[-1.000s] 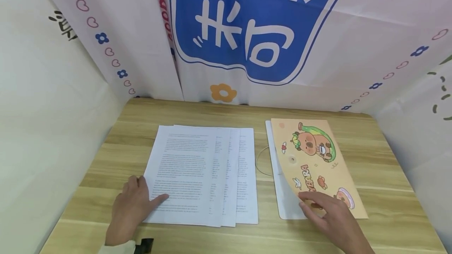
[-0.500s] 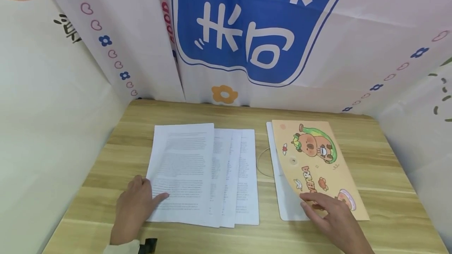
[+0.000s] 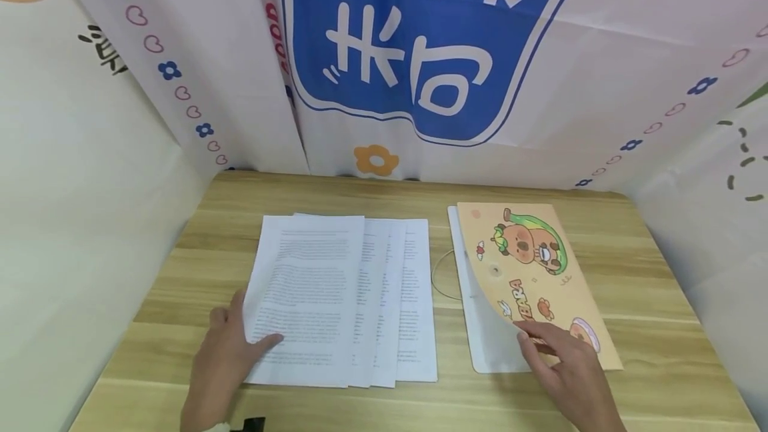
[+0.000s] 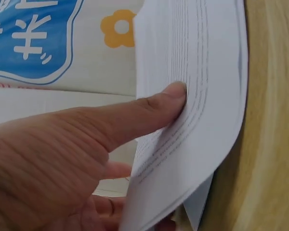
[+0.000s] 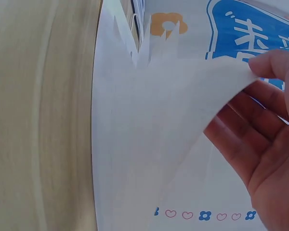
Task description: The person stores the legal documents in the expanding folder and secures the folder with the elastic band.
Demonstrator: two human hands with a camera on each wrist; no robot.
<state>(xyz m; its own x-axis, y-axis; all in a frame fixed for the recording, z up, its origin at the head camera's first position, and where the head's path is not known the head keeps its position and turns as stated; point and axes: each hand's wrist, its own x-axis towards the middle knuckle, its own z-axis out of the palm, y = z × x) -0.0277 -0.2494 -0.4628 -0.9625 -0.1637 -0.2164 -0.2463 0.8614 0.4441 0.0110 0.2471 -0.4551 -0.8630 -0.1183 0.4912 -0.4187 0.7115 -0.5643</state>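
Observation:
A fanned stack of printed sheets (image 3: 306, 285) lies on the left half of the table. My left hand (image 3: 221, 355) holds its left edge, thumb over the top page and fingers curled around behind. Seen from the left wrist, the paper (image 4: 216, 96) bends beside the thumb. To the right lies a folder with a peach capybara cover (image 3: 531, 252) over a white lower panel (image 3: 487, 345). My right hand (image 3: 570, 369) pinches the cover's curved left edge, which curls up. The right wrist view shows the cover's pale underside (image 5: 149, 120) between thumb and fingers.
A thin cord loop (image 3: 444, 275) sticks out from the folder's left side, between it and the sheets. The wooden table (image 3: 456, 405) backs onto a printed cloth (image 3: 384, 112), with pale cloth walls left and right.
The top of the stack bends up, then comes down with its right edge farther left, exposing more of the sheets below. My right fingers now hold the folder's cover edge curled up slightly more.

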